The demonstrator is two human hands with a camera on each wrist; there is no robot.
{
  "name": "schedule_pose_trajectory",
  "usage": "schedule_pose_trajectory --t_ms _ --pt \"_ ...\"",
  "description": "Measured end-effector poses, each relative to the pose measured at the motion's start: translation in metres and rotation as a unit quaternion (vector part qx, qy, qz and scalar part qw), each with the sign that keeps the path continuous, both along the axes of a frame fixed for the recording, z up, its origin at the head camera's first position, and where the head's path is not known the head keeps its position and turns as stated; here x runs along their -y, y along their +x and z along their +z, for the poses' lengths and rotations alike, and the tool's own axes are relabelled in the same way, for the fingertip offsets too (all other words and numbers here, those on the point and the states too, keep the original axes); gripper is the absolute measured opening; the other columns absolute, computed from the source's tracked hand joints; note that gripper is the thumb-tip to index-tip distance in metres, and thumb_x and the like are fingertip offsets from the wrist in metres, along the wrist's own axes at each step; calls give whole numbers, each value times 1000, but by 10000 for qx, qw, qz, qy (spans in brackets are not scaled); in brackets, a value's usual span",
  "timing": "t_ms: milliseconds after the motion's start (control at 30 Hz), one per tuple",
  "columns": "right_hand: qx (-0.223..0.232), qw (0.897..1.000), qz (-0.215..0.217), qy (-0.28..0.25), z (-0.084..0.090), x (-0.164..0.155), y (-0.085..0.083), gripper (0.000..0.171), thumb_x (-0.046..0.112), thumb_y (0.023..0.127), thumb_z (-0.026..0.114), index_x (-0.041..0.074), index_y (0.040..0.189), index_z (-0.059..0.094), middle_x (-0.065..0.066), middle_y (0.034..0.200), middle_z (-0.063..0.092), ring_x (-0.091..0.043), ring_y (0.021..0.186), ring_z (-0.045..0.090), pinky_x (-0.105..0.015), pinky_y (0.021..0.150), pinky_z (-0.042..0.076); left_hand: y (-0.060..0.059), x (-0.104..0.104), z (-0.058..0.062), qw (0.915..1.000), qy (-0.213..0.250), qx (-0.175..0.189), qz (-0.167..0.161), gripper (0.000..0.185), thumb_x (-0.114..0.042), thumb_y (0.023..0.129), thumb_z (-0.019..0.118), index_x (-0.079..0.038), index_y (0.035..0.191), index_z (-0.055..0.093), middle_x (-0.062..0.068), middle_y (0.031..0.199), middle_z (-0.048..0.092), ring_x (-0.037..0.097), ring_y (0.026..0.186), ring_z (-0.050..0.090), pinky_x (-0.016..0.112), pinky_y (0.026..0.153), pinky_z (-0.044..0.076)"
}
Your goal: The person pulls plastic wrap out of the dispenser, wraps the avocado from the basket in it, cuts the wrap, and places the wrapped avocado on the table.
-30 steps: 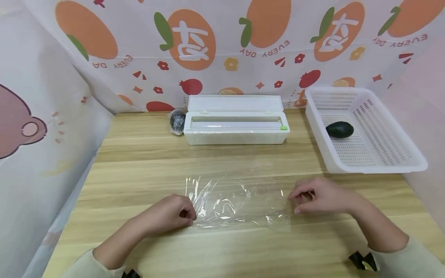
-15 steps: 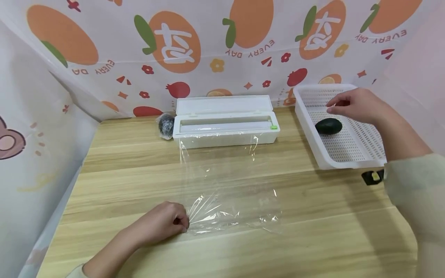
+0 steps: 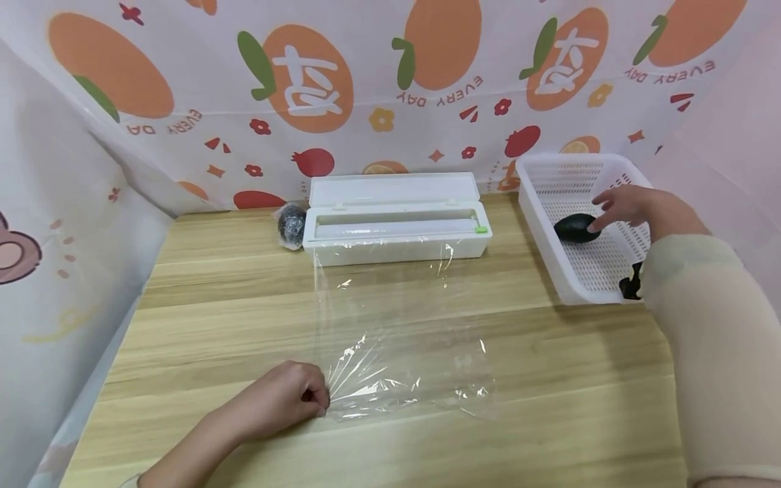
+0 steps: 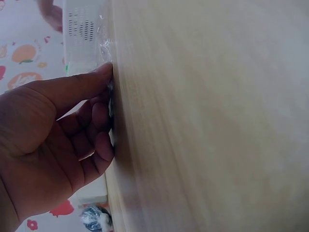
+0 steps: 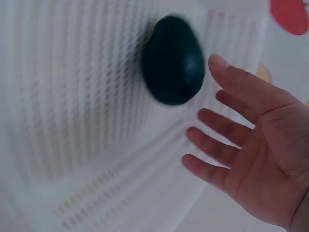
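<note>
A clear sheet of cling film (image 3: 396,339) lies on the wooden table (image 3: 183,325), running back to the white dispenser box (image 3: 396,227). My left hand (image 3: 287,400) (image 4: 96,116) pinches the film's near left corner against the table. A dark avocado (image 3: 576,227) (image 5: 174,60) sits in the white perforated basket (image 3: 552,176) (image 5: 72,145) at the right. My right hand (image 3: 622,207) (image 5: 227,140) hovers inside the basket beside the avocado, fingers spread and holding nothing.
A small dark ball wrapped in film (image 3: 291,225) sits left of the dispenser, whose lid stands up. Fruit-print cloth walls close in the back and both sides. My right sleeve (image 3: 702,339) covers the table's right edge.
My right hand let go of the film's right corner and reached into the basket, coming down beside the avocado. The left hand kept its pinch on the film.
</note>
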State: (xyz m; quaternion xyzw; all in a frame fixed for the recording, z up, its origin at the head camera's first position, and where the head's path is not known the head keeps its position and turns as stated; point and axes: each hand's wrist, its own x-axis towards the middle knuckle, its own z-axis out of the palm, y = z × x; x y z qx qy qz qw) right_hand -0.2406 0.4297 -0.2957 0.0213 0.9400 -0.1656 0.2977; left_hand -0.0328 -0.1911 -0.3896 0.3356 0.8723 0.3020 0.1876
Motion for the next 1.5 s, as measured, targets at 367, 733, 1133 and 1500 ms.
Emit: schedule_pose_trajectory --t_ms 367,733,1133,1500 --pt "1396 9857 -669 -670 -15 -9 -13 99 43 93 66 -4 153 3 -40 150 17 -56 136 28 -62 110 32 1 1 4 10000 -5 33 66 26 -3 78 77 -27 72 67 -20 76 61 -6 72 54 18 63 49" --pt "1375 9818 -754 -1071 -37 -23 -9 97 32 93 68 -14 148 4 -37 145 36 -40 125 52 -56 103 43 5 0 1 10000 56 61 28 28 -2 77 78 -26 70 66 -20 74 59 -6 69 52 17 62 48" --pt "9 9844 -862 -1535 -33 -17 -8 84 36 91 69 -13 139 20 -31 138 29 -41 123 42 -59 107 38 4 1 3 9999 -20 -67 75 27 -2 76 77 -26 70 67 -20 74 59 -7 70 52 17 62 48" --pt "-869 9854 -746 -1258 -2 -11 -4 96 47 87 72 2 153 18 -30 145 29 -42 123 40 -52 100 49 4 0 5 9999 -99 31 133 25 -4 77 77 -25 70 67 -18 75 61 -6 69 52 18 61 47"
